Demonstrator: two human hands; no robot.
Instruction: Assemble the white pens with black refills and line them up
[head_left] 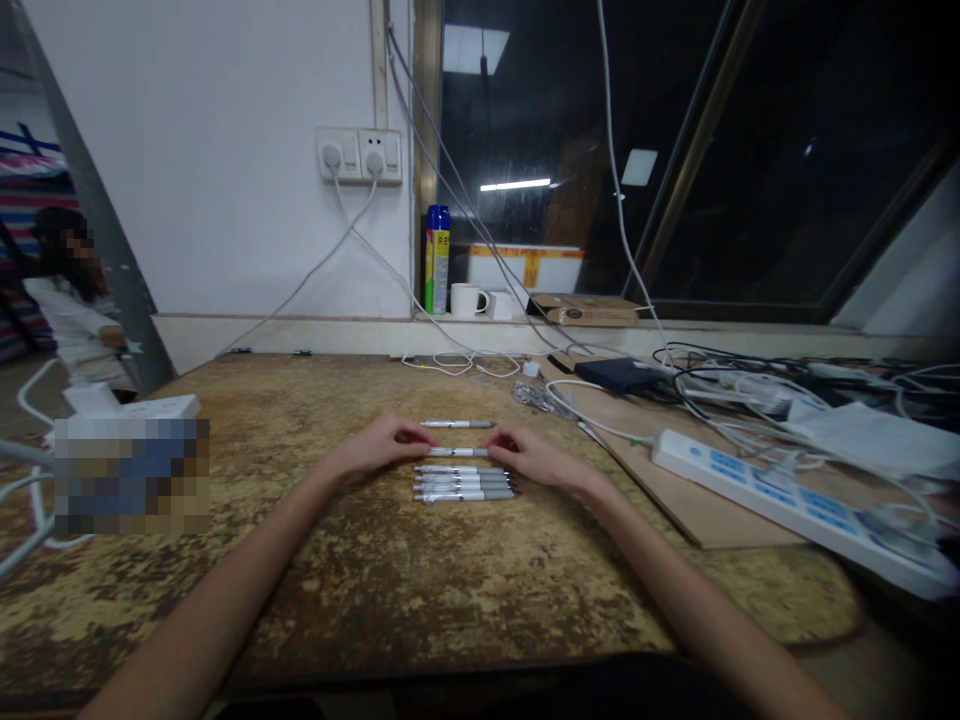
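We stretch both arms forward — left hand (382,446) and right hand (529,457) pinching opposite ends of one pen (457,452) — just beyond the pen row (463,484).

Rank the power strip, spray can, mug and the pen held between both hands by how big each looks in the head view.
1. Power strip: largest by far, though it lies nearest the camera.
2. Spray can.
3. Pen: slightly shorter than the can and far thinner.
4. Mug: smallest, but it stands farther back, so its true size is unsure.
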